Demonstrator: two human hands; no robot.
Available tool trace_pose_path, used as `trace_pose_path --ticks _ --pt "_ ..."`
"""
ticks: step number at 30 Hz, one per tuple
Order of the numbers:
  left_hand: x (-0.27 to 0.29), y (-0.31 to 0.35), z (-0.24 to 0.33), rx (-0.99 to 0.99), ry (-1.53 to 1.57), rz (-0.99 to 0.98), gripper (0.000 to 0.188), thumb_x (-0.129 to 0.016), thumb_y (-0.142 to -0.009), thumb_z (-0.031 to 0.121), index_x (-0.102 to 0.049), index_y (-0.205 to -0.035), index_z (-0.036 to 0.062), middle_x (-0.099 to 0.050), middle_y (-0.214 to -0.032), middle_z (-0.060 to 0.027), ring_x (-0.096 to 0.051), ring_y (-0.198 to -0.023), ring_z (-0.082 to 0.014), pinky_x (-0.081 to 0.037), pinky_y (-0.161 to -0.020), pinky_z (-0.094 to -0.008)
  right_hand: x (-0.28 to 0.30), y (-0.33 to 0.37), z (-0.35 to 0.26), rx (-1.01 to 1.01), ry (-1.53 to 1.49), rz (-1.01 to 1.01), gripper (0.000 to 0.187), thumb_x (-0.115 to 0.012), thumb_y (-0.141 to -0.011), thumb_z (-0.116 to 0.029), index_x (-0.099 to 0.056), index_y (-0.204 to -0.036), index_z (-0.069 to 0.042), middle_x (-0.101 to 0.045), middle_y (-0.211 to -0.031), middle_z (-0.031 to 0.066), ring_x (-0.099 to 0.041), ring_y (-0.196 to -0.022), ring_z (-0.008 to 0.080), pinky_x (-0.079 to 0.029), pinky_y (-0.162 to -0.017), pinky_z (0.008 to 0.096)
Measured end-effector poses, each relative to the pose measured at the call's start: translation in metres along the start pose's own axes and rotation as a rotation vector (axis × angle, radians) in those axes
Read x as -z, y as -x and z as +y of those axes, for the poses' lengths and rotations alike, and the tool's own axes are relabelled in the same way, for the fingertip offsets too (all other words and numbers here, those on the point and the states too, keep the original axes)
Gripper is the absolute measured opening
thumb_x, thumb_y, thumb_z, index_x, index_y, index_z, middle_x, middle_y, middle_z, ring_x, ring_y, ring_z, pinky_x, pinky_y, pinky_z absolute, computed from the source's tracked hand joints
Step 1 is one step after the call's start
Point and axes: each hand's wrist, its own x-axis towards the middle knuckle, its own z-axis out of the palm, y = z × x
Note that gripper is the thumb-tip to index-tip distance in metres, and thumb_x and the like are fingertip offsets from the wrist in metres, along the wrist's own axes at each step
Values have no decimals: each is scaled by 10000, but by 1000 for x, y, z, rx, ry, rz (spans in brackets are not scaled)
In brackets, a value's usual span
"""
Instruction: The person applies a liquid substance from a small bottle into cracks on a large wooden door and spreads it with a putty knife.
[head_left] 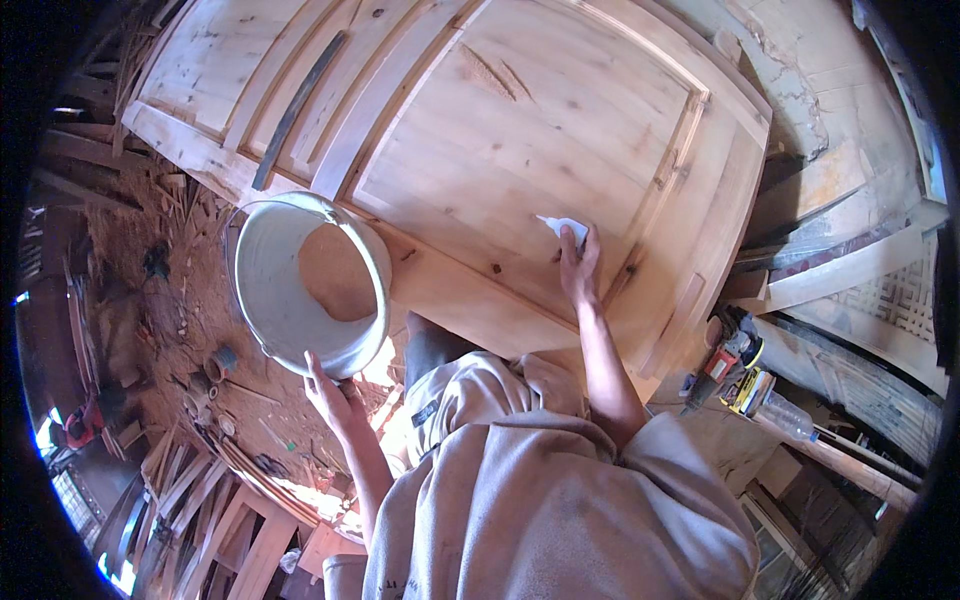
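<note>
We are holding a small white bottle (pixel 568 229) in our right hand (pixel 581 270), the fingers closing narrowly around it and its pointed tip facing forward and left of them, over the big wooden panel (pixel 520 150). Our left hand (pixel 338 408) is touching the near rim of the pale bucket (pixel 265 300), fingers slightly apart; the palm is hiding below them, so we cannot tell whether they are gripping or only resting. The bucket is standing just ahead of the left fingertips, a tan patch showing inside.

By our judgement, we are in the middle of working on the panel with the bottle while the left hand is minding the bucket. The next move is probably calling for a steady right wrist, aiming the tip at a chosen spot, with the left fingers keeping the bucket away from the panel's edge.

For room, the broad flat face is spreading ahead and left of the right fingers. A raised strip (pixel 668 165) is running just to their right, and the panel's near border is lying between them and our knees. Beyond the bucket from the left fingers, a dark stick (pixel 300 110) is lying on the panel. Well to the right of the right fingers, a power tool (pixel 722 368) and a clear plastic bottle (pixel 786 415) are crowding that side.
</note>
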Motion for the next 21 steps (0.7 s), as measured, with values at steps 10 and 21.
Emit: trace_pose_path --ticks 10,21 --pt "-9 0 3 10 29 7 394 -633 -894 357 -553 -1100 30 -555 -802 -7 -412 -502 -57 -278 -409 -197 -1 -3 2 13 108 -16 219 -539 -970 -221 -538 -971 -2 -573 -706 49 -552 -556 95 -473 -493 255" --pt "-4 -2 5 18 -49 -11 397 -619 -897 357 -549 -1101 24 -550 -760 -8 -399 -482 -54 -273 -399 -206 2 2 -7 13 94 15 207 -559 -960 -219 -572 -981 -13 -568 -697 29 -550 -579 91 -466 -516 259"
